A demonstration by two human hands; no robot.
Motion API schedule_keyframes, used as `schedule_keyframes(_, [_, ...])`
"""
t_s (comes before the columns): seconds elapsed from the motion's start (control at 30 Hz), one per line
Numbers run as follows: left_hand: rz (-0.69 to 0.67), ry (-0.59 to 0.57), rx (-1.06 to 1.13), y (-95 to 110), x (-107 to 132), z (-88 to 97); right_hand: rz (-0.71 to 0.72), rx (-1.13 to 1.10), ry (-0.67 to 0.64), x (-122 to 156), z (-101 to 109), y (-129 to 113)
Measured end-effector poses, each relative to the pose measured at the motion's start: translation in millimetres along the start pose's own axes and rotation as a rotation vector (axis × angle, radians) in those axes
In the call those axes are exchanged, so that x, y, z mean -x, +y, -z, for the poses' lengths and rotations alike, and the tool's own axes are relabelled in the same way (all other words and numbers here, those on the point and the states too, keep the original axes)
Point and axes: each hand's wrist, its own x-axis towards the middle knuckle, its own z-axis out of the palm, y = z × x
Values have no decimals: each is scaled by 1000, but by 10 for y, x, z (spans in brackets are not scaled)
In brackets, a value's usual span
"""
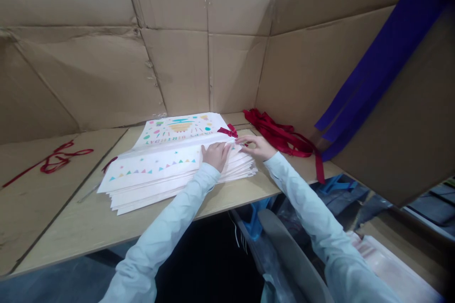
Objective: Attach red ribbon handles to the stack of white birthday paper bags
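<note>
Walls of creased cardboard [209, 71] are stood around the far and right sides of a wooden table [71, 227], and purple strips [369, 75] are hung down the right wall. A chair back [284, 251] is seen below the near edge. A stack of white paper [177, 189] printed with "Happy Birthday" is placed mid-table, its top sheet folded over. A heap of red ribbon [280, 135] is piled to the right, and a loose red cord [57, 161] is laid far left. The left hand [215, 155] is pressed flat and unclenched on the stack. The right hand [258, 147] is curled at the stack's far right edge, just beside a red bow [227, 131]; whether paper is pinched cannot be told.
</note>
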Motion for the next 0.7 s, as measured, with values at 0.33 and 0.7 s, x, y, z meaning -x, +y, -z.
schedule_keyframes(0.33, [-42,20,-20,28,-8,-150,106,54,0,-177,-27,89])
schedule_keyframes(0.7, [-137,226,175,-145,-51,-114,-66,8,33,-248,-71,125])
